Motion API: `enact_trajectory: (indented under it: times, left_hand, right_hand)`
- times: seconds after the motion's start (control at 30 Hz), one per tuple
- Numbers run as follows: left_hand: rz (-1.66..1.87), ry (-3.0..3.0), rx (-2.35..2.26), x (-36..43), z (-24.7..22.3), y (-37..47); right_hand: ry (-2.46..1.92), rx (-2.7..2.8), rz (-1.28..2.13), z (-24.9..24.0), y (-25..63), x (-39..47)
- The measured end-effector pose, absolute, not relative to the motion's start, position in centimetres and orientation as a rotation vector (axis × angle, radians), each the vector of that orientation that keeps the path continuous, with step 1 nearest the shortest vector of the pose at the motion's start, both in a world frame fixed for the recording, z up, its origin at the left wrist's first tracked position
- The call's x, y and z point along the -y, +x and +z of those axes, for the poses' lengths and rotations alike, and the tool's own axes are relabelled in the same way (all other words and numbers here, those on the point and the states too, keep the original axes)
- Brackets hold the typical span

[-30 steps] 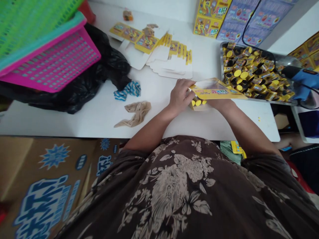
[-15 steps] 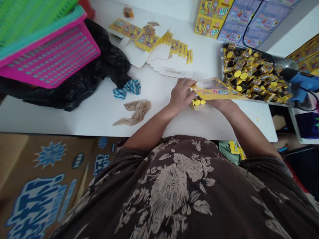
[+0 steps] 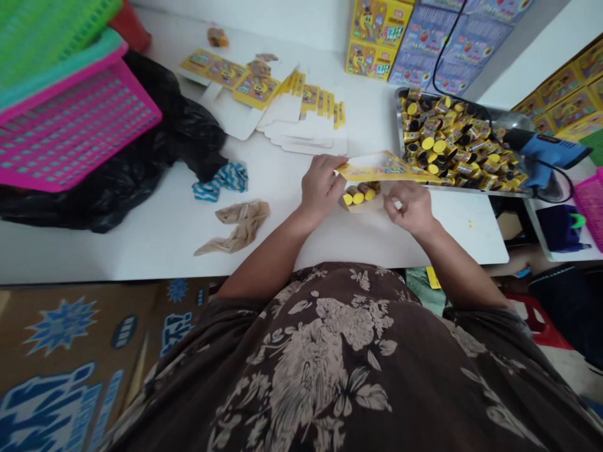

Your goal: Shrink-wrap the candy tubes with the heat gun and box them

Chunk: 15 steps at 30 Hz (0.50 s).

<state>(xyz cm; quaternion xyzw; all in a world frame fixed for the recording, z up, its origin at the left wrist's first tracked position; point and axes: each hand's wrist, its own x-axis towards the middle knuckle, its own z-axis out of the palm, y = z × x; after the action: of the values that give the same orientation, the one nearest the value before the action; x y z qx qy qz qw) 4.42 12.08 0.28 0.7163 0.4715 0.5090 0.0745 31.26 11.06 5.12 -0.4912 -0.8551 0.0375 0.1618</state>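
Note:
A small yellow cardboard box (image 3: 365,205) stands on the white table in front of me, its printed lid panel (image 3: 384,171) raised. Inside lies a row of small cups with yellow lids (image 3: 358,198). My left hand (image 3: 323,188) is closed on the box's left side, thumb at the front. At the right edge of the box, my right hand (image 3: 411,206) has its fingers curled, thumb and forefinger together by the side flap. What those fingertips pinch, if anything, is too small to make out.
A metal tray (image 3: 400,129) full of small cups stands at right, with a blue heat gun (image 3: 549,149) on its edge. Flat box blanks (image 3: 301,135) lie behind. Pink basket (image 3: 80,132), black plastic bag (image 3: 188,138) and tan cloth (image 3: 240,226) are left. Stacked boxes (image 3: 374,41) stand behind.
My right hand has come out from under the raised lid panel to the box's right edge, fingers curled. More of the cups shows. The left hand keeps its hold. The whole view has shifted slightly.

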Motion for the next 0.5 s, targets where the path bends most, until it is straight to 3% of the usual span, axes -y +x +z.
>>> enact_trajectory:
  times: [0.23, 0.5]
  left_hand:
    - [1.548, 2.029, -1.581, -12.0, 0.5, 4.3]
    - [1.531, 2.126, -1.510, -11.7, 0.6, 4.7]
  right_hand:
    - [-1.594, 1.662, 0.133, 3.5, 37.0, -17.9]
    - [-1.971, 1.779, 0.107, 3.6, 35.4, -22.0]
